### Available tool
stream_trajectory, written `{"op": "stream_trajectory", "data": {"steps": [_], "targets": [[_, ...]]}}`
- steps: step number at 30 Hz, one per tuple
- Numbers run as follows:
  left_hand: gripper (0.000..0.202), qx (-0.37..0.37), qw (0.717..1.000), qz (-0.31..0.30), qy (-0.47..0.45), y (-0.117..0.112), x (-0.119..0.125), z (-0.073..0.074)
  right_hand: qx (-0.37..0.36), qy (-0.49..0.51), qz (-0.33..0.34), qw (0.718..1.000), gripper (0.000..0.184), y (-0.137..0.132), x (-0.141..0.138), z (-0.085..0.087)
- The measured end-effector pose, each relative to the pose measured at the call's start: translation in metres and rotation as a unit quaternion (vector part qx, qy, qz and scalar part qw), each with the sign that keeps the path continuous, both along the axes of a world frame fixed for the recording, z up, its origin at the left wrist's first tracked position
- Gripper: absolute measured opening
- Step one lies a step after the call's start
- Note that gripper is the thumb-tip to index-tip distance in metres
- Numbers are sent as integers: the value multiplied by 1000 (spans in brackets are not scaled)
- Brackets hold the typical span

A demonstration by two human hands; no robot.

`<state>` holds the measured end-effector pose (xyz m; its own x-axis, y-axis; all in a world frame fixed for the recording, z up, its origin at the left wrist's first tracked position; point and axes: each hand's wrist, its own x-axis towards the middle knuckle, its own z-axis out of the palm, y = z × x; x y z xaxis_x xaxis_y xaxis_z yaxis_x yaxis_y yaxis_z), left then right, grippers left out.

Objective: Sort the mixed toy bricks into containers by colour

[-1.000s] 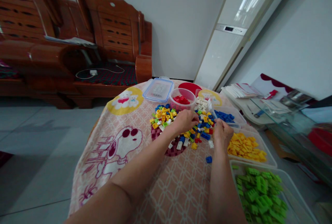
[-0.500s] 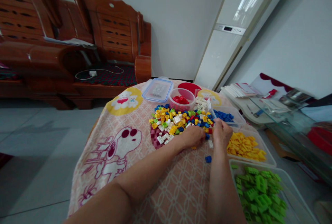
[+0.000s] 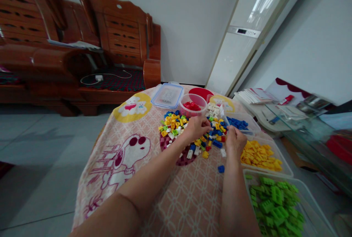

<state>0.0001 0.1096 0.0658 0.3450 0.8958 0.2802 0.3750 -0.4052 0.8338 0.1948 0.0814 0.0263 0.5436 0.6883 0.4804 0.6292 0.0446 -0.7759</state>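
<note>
A mixed pile of toy building bricks (image 3: 172, 124) in yellow, white, blue, green and red lies on the table. Over its middle is my left hand (image 3: 197, 127), fingers drawn together; what they pinch, if anything, is too small to make out. My right hand (image 3: 235, 139) is curled closed at the pile's right side, by the tub of blue bricks (image 3: 238, 123), and its fingertips hide any brick in them. A single blue brick (image 3: 220, 169) and a white brick (image 3: 223, 152) lie on the cloth left of my right forearm.
A round tub (image 3: 192, 111) holds red bricks, with white bricks (image 3: 213, 109) beside it. Along the right stand boxes of yellow bricks (image 3: 260, 155) and green bricks (image 3: 277, 204). A clear lid (image 3: 167, 95) lies at the back of the patterned tablecloth (image 3: 181, 200).
My left hand has moved up and left from the pile's near right edge to its middle, uncovering blue, white and yellow bricks. My right hand has barely moved.
</note>
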Motion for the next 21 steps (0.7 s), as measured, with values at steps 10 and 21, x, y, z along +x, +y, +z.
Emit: {"op": "stream_trajectory", "data": {"steps": [10, 21], "targets": [[18, -145, 891, 149, -403, 30, -43, -5, 9, -9, -6, 1000, 41, 1, 1, -2], [20, -126, 877, 133, -444, 33, -45, -7, 5, -8, 4, 1000, 42, -2, 0, 1]]}}
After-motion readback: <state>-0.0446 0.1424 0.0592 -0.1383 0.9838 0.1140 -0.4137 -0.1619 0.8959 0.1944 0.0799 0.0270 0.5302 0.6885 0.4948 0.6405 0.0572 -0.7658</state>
